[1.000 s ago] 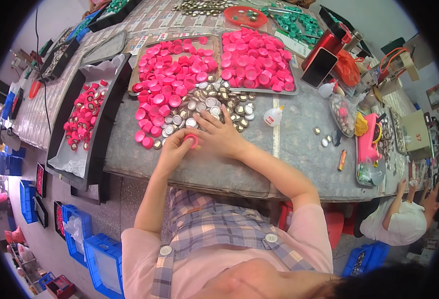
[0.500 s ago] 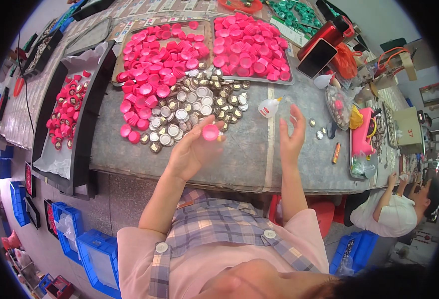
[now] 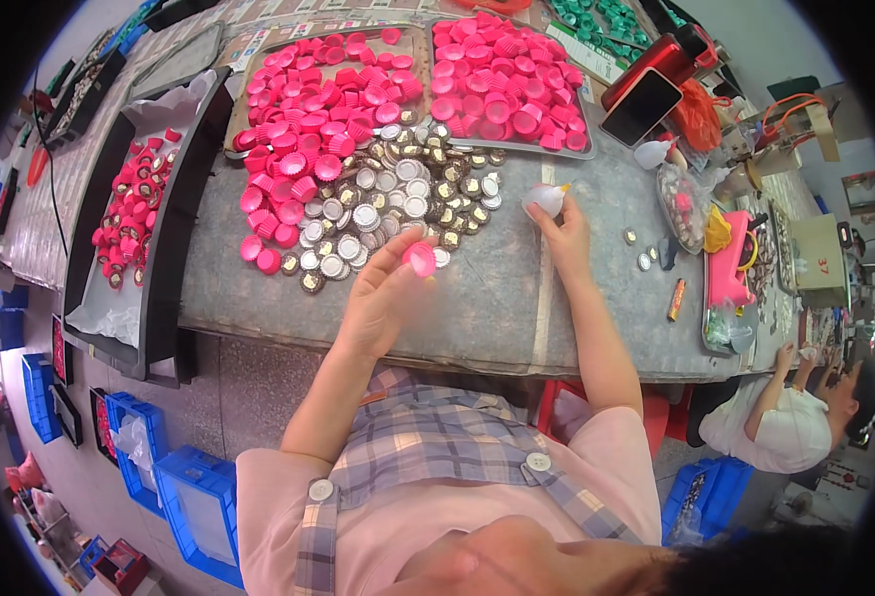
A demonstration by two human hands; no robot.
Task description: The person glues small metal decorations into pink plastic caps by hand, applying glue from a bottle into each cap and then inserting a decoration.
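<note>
- Grey worktable point(image 3: 477, 323) is filling this side of the room, a black tray point(image 3: 186, 214) lying leftmost.
- Loose pink cups point(image 3: 298, 164) are spilling toward silver-and-brown discs point(image 3: 408, 189).
- Left hand point(image 3: 383, 303), well apart from the right, is pinching a single pink cup point(image 3: 421, 259) above the table.
- Right hand point(image 3: 571, 243) is gripping, as far as I'm seeing, a white squeeze bottle point(image 3: 543, 201).

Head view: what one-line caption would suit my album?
Left hand holds a pink cap, right hand grasps a white bottle, near heaped pink caps and metal discs.
</note>
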